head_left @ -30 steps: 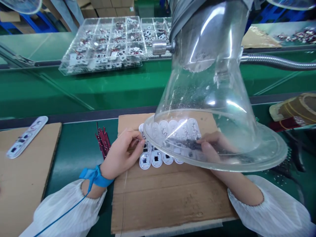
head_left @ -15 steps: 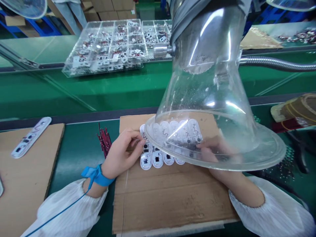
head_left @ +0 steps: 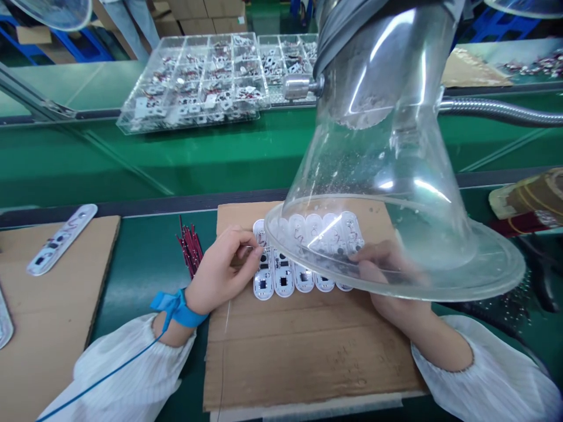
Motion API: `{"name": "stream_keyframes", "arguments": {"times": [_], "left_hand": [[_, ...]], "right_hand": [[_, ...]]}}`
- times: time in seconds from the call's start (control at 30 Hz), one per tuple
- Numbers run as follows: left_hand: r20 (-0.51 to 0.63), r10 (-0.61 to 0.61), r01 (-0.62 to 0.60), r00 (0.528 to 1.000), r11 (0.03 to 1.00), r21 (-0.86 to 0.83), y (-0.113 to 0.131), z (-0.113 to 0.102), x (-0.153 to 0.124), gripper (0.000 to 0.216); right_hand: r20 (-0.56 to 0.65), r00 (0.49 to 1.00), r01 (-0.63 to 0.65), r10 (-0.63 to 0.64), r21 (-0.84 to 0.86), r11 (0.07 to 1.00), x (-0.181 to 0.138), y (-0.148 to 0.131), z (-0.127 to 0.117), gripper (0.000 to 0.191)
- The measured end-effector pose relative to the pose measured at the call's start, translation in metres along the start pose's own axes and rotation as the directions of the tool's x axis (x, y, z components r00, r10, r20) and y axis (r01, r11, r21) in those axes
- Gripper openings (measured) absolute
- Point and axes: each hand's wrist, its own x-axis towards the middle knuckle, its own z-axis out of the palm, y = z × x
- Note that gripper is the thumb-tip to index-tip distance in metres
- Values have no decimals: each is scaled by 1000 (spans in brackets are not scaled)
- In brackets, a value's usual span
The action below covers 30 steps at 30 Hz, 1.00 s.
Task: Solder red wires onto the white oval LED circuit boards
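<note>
A row of several white oblong circuit boards (head_left: 290, 275) lies on a brown cardboard sheet (head_left: 308, 351). My left hand (head_left: 224, 269), with a blue strap at the wrist, pinches a thin solder wire at the leftmost board. My right hand (head_left: 391, 281) is seen through the rim of a clear funnel-shaped hood (head_left: 387, 176); its fingers are curled around a thin dark tool that I cannot make out well. A bunch of short red wires (head_left: 190, 246) lies just left of my left hand on the green mat.
A clear compartment tray (head_left: 197, 76) of small parts sits across the green conveyor. A second cardboard sheet (head_left: 53, 305) at the left carries a long white board (head_left: 61, 239). A flexible metal hose (head_left: 505, 111) runs right from the hood. Tape rolls (head_left: 532, 199) lie at the right.
The view has shifted slightly, so everything sits a little further right. Both hands stay at the boards with hardly any movement.
</note>
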Motion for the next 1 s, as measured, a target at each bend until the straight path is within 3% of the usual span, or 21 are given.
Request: {"name": "stream_keyframes", "arguments": {"times": [0.33, 0.67, 0.9, 1.0], "left_hand": [[69, -24, 25, 997, 999, -20, 1, 1, 1, 5], [-108, -49, 40, 993, 995, -87, -3, 1, -2, 15], [-97, -53, 38, 994, 989, -146, -3, 0, -2, 12], [-96, -56, 43, 994, 990, -131, -1, -1, -2, 13]], "right_hand": [[70, 995, 69, -67, -18, 997, 7, -6, -4, 10], [112, 994, 25, -3, -193, 981, 8, -16, -8, 17], [66, 994, 93, -91, -26, 995, 6, -11, -9, 22], [10, 1000, 17, -18, 138, 990, 3, -14, -8, 26]]}}
